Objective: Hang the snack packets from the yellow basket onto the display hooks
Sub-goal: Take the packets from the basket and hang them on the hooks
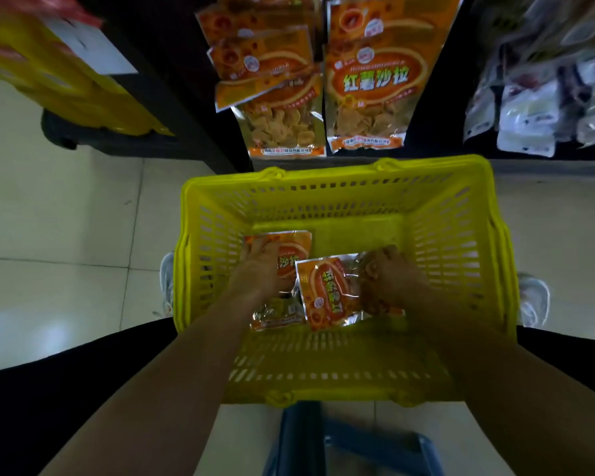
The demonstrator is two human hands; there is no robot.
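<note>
Right at the bottom edge sits a blue frame (344, 441), blurred, and I can't tell what it is. Both bare forearms drive forward over it and down into the yellow basket (461, 235), which stands on the pale tiled floor (66, 218) with a white shoe (533, 297) showing at either side. Inside, two snack packets lie on the basket's bottom. The left hand (260, 266) rests on the left packet (294, 247), fingers laid over its orange top corner, though whether they clamp it I cannot tell. The right hand (389, 276) is down on the see-through end of the right packet (327, 290), fingers curled and gripping it. That packet lies crosswise, its orange end lapping over the left packet. Beyond the far rim, hanging packets (368, 84) of the same orange kind fill two columns on the dark display, the left column stacked several deep, chips visible through the clear windows. Further left sit yellow packs (66, 84) on a dark shelf, and off to the right hang pale bags (529, 115), too blurred to read.
</note>
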